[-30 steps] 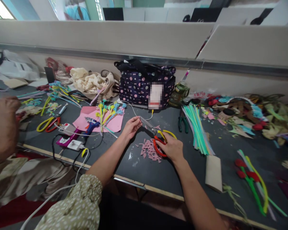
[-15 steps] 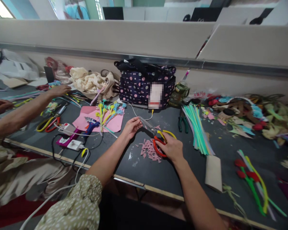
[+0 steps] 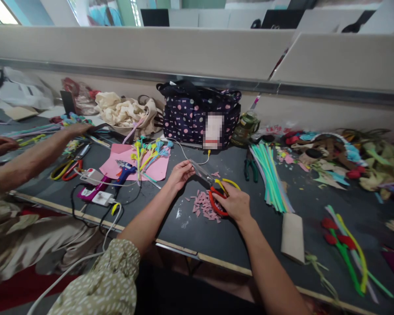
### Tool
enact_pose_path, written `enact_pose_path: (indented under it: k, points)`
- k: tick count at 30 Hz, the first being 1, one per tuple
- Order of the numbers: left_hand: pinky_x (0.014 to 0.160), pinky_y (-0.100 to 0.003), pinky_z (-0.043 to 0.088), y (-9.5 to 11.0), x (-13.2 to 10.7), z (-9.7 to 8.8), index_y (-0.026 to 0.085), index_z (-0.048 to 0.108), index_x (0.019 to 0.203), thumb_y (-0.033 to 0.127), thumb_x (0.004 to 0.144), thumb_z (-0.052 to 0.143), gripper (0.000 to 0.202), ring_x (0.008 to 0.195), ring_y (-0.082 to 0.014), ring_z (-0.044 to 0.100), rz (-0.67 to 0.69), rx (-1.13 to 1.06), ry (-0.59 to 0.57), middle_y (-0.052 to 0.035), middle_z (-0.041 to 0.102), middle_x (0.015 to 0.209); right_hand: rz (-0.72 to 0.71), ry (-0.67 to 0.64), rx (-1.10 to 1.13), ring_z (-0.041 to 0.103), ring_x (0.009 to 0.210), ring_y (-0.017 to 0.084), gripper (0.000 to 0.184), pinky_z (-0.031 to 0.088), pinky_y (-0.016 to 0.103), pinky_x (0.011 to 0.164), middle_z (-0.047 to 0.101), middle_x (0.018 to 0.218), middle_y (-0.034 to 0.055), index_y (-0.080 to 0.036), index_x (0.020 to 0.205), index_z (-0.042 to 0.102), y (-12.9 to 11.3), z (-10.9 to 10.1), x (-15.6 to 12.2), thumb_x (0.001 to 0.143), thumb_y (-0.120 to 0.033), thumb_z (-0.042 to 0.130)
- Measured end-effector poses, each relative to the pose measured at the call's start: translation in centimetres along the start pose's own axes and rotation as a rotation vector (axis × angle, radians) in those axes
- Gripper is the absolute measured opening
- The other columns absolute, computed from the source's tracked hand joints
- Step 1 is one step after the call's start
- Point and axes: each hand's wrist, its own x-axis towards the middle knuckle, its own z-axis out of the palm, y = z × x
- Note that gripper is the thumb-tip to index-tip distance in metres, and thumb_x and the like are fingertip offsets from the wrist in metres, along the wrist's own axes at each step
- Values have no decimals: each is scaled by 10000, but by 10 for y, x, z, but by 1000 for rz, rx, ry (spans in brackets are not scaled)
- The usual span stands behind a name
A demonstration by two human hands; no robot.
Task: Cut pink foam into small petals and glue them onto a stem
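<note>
My right hand (image 3: 234,201) is wrapped round the red and yellow handles of a pair of scissors (image 3: 202,173), whose blades point up and left. At the blade tips my left hand (image 3: 181,174) has its fingers pinched together; whatever lies between them is too small to make out. Below the scissors a pile of small pink pieces (image 3: 203,206) is spread on the dark table (image 3: 170,218). A few more pink bits lie beside the blades.
To the left, pink sheets (image 3: 157,168) carry yellow and blue flower stems and a blue glue gun (image 3: 124,171), near a power strip (image 3: 92,192). A co-worker's arm (image 3: 39,153) reaches in. A dotted bag (image 3: 184,116) stands behind; green pipe cleaners (image 3: 269,175) lie right.
The co-worker's hand at the left has shifted slightly and now touches a dark strip-like thing. My own hands and the scissors look almost unmoved.
</note>
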Motion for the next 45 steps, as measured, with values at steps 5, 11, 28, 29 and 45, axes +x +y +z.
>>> enact_pose_path:
  k: [5, 11, 28, 29, 45]
  points:
    - [613, -211, 541, 0, 0, 0, 115, 618, 807, 88, 648, 754, 212, 551, -88, 616, -9, 11, 1, 5, 629, 612, -6, 1, 12, 674, 839, 211, 468, 467, 287, 684, 722, 1002, 75, -195, 1147, 630, 1, 1, 0, 826, -532, 578]
    - [596, -211, 549, 1, -2, 1, 118, 603, 785, 80, 637, 756, 217, 541, -87, 612, 0, -10, -7, 14, 621, 608, -22, 7, 8, 673, 815, 205, 471, 463, 285, 675, 727, 971, 77, -186, 1147, 633, 4, 4, -1, 835, -533, 566]
    - [605, -210, 540, 0, -3, 2, 118, 611, 795, 51, 632, 747, 222, 552, -86, 611, -11, -12, 20, 13, 631, 619, -45, 1, -20, 670, 776, 190, 477, 459, 275, 653, 728, 923, 80, -171, 1164, 633, 2, 4, -3, 860, -526, 536]
    - [607, -210, 540, 0, -3, 2, 117, 611, 793, 55, 632, 750, 222, 552, -86, 610, -10, -9, 22, 13, 629, 618, -45, -3, -18, 671, 776, 190, 476, 460, 276, 652, 728, 920, 77, -173, 1165, 633, 2, 3, -3, 862, -526, 533]
    - [646, -217, 540, 1, -1, -1, 126, 615, 824, 114, 652, 761, 226, 584, -68, 603, 26, 18, -32, -2, 656, 733, 102, -24, -29, 671, 826, 231, 515, 468, 303, 643, 710, 1011, 91, -177, 1176, 575, -3, -5, 2, 818, -545, 530]
